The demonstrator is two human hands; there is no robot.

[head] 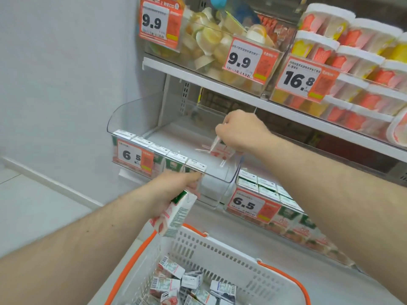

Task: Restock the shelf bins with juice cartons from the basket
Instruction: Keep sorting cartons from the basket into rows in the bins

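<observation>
A clear shelf bin (123, 119) with a 6.5 price tag (134, 156) holds a front row of green-and-white juice cartons (174, 160). Inside the bin, my right hand (240, 130) grips a red-and-white carton (221, 151) from above, tilted, near the bin's right wall. Just below the bin's front edge, my left hand (176, 190) holds another juice carton (174, 213) at a slant. The white basket (220, 249) with orange handles sits below, with several loose cartons (189, 287) at its bottom.
To the right stands a second bin (253, 203) full of cartons, also tagged 6.5. The shelf above carries bins of jelly cups (209, 38) and white-lidded tubs (352, 53) with 9.9 and 16.8 tags. A pale wall (66, 84) bounds the left.
</observation>
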